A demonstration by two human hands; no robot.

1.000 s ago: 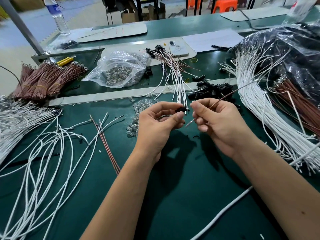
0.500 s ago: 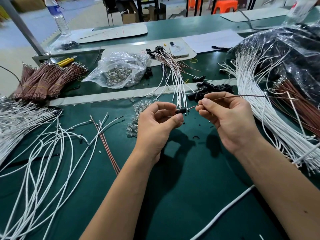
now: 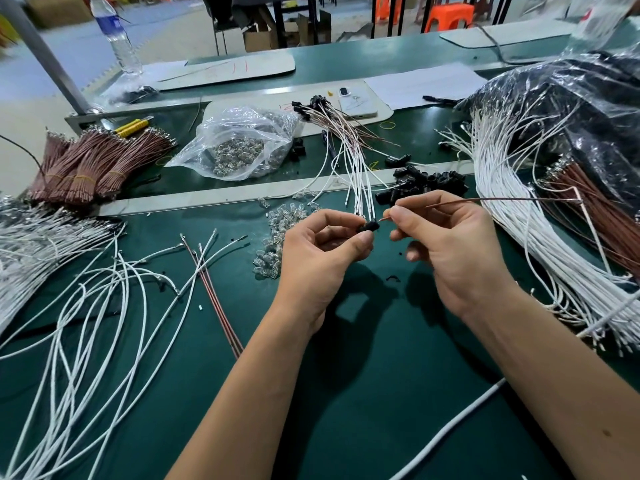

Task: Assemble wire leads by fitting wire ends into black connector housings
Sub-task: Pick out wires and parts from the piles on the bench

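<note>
The left hand (image 3: 320, 254) pinches a small black connector housing (image 3: 369, 226) between thumb and forefinger, holding it in the air just above the green surface (image 3: 346, 393). Facing it, the right hand (image 3: 450, 251) pinches a thin brown wire (image 3: 502, 200) close to its tip, with the short exposed end pointing at the housing's open side; the end looks to be at the mouth, though whether it has entered cannot be told. The rest of the wire trails off to the right, toward a thick sheaf of white wires (image 3: 519, 237) and a bundle of brown ones (image 3: 602, 209) beside it. The step in hand appears to be the insertion itself. The next move likely calls for lining the terminal up squarely with the cavity and pushing it straight in until it seats, with the left hand bracing the housing against the push. Just beyond the hands lies a loose pile of black housings (image 3: 426, 183), and finished leads (image 3: 349, 157) fan out toward the far side. A heap of small clear bulbs (image 3: 284, 226) sits to the left, with a plastic bag (image 3: 239, 143) of more behind it. Loose white leads (image 3: 86, 299) sprawl across the near left.
</note>
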